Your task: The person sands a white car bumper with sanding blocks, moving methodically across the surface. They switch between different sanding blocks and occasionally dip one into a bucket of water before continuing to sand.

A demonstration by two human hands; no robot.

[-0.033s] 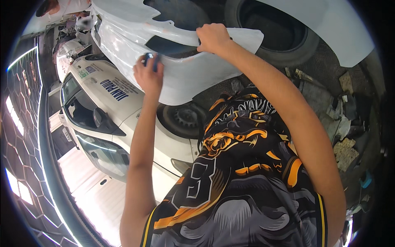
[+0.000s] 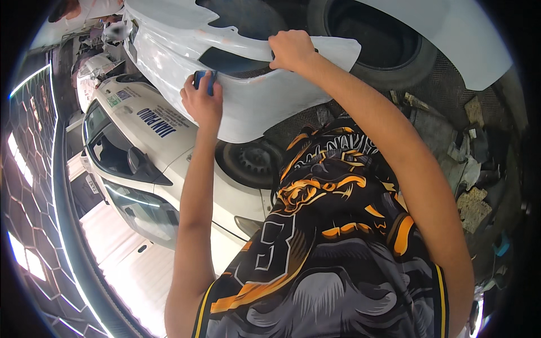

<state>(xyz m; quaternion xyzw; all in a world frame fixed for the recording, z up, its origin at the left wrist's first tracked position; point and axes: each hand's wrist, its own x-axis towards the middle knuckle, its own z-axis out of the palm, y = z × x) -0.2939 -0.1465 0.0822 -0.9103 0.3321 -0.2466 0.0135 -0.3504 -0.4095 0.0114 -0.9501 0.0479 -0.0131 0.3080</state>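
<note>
My left hand [image 2: 203, 104] is curled round a small blue block [image 2: 204, 80] on the surface of a white, glossy moulded car-body panel [image 2: 163, 50], left of its long dark opening [image 2: 234, 61]. My right hand [image 2: 293, 50] is closed at the panel's upper rim, above the right part of that opening. Small dark bits show beside its fingers; what lies under them is hidden, so I cannot make out exactly what it grips.
A white car [image 2: 146, 146] with lettering lies to the left, its wheel [image 2: 248, 163] below the panel. Behind are a tyre [image 2: 372, 70] and another white panel [image 2: 468, 39]. Scraps [image 2: 473, 208] litter the right-hand floor. Part of another person [image 2: 76, 11] shows top left.
My left hand and the blue block have shifted slightly left and up over the panel. My right hand has barely moved.
</note>
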